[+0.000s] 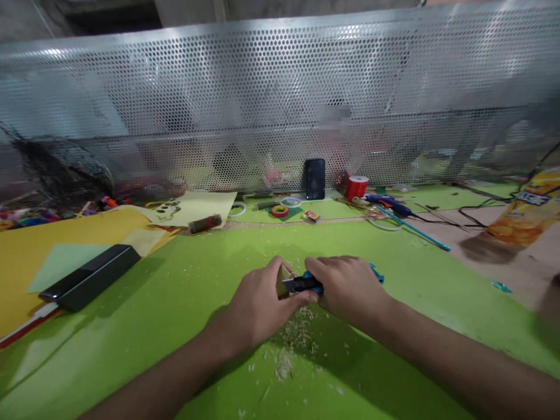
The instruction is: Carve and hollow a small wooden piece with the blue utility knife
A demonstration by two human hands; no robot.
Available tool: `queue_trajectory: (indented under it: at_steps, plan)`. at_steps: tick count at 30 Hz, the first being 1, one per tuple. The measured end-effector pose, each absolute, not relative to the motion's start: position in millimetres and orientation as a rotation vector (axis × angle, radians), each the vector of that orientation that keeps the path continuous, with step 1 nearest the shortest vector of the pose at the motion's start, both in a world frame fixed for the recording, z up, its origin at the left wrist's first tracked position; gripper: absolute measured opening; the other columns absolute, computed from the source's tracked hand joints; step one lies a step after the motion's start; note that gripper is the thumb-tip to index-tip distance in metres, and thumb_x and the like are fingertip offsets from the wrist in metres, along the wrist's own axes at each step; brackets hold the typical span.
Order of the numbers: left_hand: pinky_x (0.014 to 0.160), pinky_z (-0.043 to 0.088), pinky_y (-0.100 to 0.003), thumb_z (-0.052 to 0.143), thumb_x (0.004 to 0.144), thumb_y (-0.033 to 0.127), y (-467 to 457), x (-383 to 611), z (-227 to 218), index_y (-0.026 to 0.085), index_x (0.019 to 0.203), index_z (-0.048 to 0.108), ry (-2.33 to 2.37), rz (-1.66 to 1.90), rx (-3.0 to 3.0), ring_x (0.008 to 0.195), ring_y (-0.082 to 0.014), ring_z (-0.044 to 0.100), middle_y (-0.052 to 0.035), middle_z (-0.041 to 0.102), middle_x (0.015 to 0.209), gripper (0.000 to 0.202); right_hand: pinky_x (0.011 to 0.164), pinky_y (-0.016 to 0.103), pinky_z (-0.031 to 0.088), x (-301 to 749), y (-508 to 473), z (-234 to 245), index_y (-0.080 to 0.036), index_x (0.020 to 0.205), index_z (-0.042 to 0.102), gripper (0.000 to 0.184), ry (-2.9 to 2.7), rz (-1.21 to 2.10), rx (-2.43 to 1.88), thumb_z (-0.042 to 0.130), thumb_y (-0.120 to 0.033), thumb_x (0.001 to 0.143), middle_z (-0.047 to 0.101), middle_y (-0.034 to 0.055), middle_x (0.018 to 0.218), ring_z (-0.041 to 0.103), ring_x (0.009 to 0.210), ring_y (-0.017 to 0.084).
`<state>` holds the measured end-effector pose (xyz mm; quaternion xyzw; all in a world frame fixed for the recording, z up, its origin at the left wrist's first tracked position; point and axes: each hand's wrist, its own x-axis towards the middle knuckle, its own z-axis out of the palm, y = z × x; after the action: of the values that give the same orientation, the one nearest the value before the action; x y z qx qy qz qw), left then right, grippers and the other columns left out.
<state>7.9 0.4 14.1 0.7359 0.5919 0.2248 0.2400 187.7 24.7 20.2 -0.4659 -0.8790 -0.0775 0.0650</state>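
My left hand [258, 303] is closed around a small pale piece [282, 279], perhaps wood or cork, held just above the green mat [175, 303]. My right hand [350, 289] grips a blue-handled cutter [306, 284], its dark blade end resting against the pale piece. The two hands touch at the middle of the mat. A heap of pale shavings [295, 338] lies right under and in front of them.
A black flat case [90, 277] rests on yellow paper [39, 251] at left. Along the perforated metal screen [280, 116] stand a phone [315, 178], a red spool [357, 186], tape rolls [280, 210] and a blue glue gun [389, 204]. An orange snack bag [525, 210] lies at right.
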Motion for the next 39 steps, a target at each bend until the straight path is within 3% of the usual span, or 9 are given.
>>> queue_trajectory:
  at_steps: [12, 20, 25, 30, 33, 36, 39]
  plan:
    - [0.054, 0.032, -0.028, 0.057, 0.081, 0.060, 0, 9, 8, 0.021, 0.093, 0.051, 1.701, 0.599, 2.046, 0.067, -0.0231, 0.061, -0.0062, 0.069, 0.082, 0.041, 0.048, 0.031, 0.014, 180, 18, 19, -0.016, 0.096, 0.054, 0.032, -2.637, -0.258, -1.563, 0.065, -0.045, 0.087, 0.069, 0.0073, 0.082, 0.067, 0.068, 0.026]
    - [0.054, 0.031, -0.027, 0.056, 0.081, 0.061, -2, 11, 8, 0.022, 0.091, 0.051, 1.745, 0.611, 1.958, 0.063, -0.0201, 0.056, -0.0018, 0.066, 0.076, 0.041, 0.051, 0.032, 0.016, 178, 17, 19, -0.016, 0.097, 0.051, 0.012, -2.619, -0.250, -1.599, 0.058, -0.023, 0.090, 0.069, 0.0084, 0.086, 0.066, 0.073, 0.025]
    - [0.057, 0.034, -0.026, 0.058, 0.080, 0.063, 0, 11, 8, 0.021, 0.093, 0.052, 1.631, 0.701, 1.854, 0.065, -0.0177, 0.054, -0.0006, 0.064, 0.076, 0.045, 0.050, 0.030, 0.018, 180, 20, 17, -0.016, 0.097, 0.051, 0.013, -2.613, -0.195, -1.579, 0.057, -0.022, 0.087, 0.068, 0.0075, 0.083, 0.063, 0.069, 0.022]
    - [0.054, 0.035, -0.023, 0.060, 0.081, 0.062, 11, 2, 5, 0.021, 0.104, 0.049, 1.409, 0.851, 1.768, 0.061, -0.0139, 0.049, 0.0031, 0.057, 0.074, 0.048, 0.052, 0.026, 0.025, 184, 29, 12, -0.017, 0.101, 0.049, 0.022, -2.477, 0.221, -1.335, 0.056, -0.031, 0.085, 0.067, 0.0067, 0.086, 0.057, 0.066, 0.018]
    - [0.055, 0.035, -0.023, 0.064, 0.081, 0.056, 15, -3, 4, 0.020, 0.111, 0.049, 1.364, 0.923, 1.795, 0.063, -0.0134, 0.048, 0.0031, 0.055, 0.075, 0.049, 0.054, 0.024, 0.029, 187, 36, 10, -0.019, 0.086, 0.050, 0.016, -2.426, 0.478, -1.172, 0.056, -0.033, 0.083, 0.062, 0.0032, 0.078, 0.052, 0.063, 0.014]
    - [0.053, 0.034, -0.022, 0.065, 0.081, 0.055, 14, -3, 5, 0.020, 0.113, 0.049, 1.356, 0.905, 1.806, 0.062, -0.0130, 0.048, 0.0042, 0.054, 0.072, 0.050, 0.053, 0.024, 0.028, 191, 42, 11, -0.020, 0.072, 0.048, 0.020, -2.446, 0.549, -1.156, 0.056, -0.035, 0.081, 0.054, -0.0014, 0.066, 0.045, 0.058, 0.012]
    - [0.051, 0.034, -0.022, 0.065, 0.081, 0.055, 11, 0, 7, 0.021, 0.110, 0.049, 1.379, 0.886, 1.801, 0.059, -0.0125, 0.047, 0.0052, 0.053, 0.070, 0.048, 0.050, 0.023, 0.027, 194, 47, 10, -0.020, 0.075, 0.051, 0.021, -2.463, 0.594, -1.199, 0.057, -0.040, 0.080, 0.054, -0.0032, 0.064, 0.045, 0.055, 0.011]
